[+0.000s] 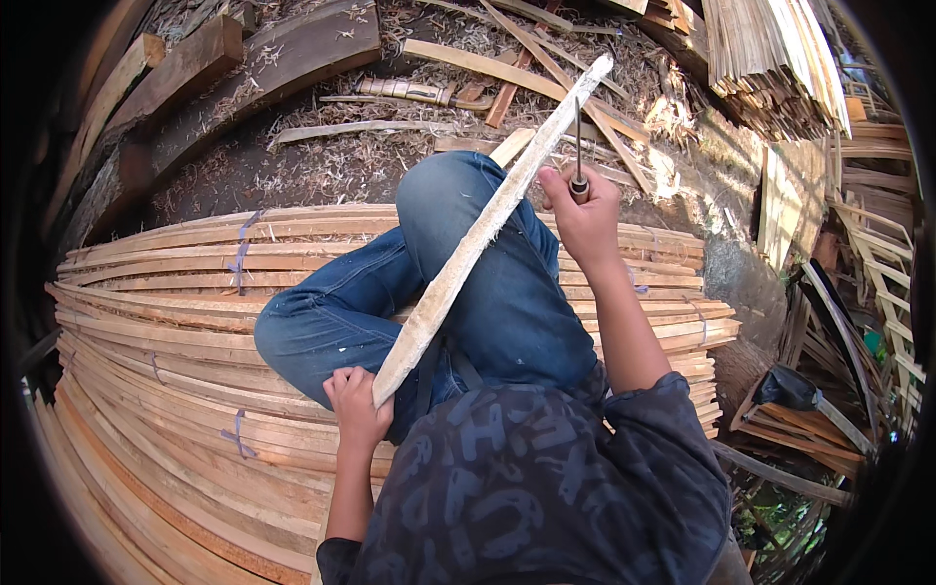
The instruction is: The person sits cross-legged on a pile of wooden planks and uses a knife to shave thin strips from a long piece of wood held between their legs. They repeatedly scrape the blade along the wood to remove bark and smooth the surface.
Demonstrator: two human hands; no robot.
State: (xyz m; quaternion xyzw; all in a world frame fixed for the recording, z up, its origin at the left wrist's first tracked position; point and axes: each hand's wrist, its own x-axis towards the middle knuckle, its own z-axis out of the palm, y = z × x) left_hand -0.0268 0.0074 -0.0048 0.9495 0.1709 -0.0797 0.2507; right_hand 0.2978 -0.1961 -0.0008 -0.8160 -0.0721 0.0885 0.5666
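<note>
A long, pale, rough-surfaced piece of wood (pixel 487 224) slants across my raised knee, its tapered near end at my lap and its far end above the shavings. My left hand (pixel 358 405) is closed around the near end. My right hand (pixel 590 222) grips the short dark handle of a tool (pixel 579 146), whose thin dark shaft or edge-on blade points away from me. The exact kind of tool does not show. My right thumb lies close beside the wood; whether it touches cannot be made out.
I sit on bundled wooden strips (pixel 195 390) tied with purple bands. Ahead are shavings, loose slats (pixel 487 66), a wrapped sheath-like object (pixel 405 91) and thick curved planks (pixel 263 78). Stacked thin slats (pixel 765 58) stand far right; a dark-headed tool (pixel 790 388) rests at right.
</note>
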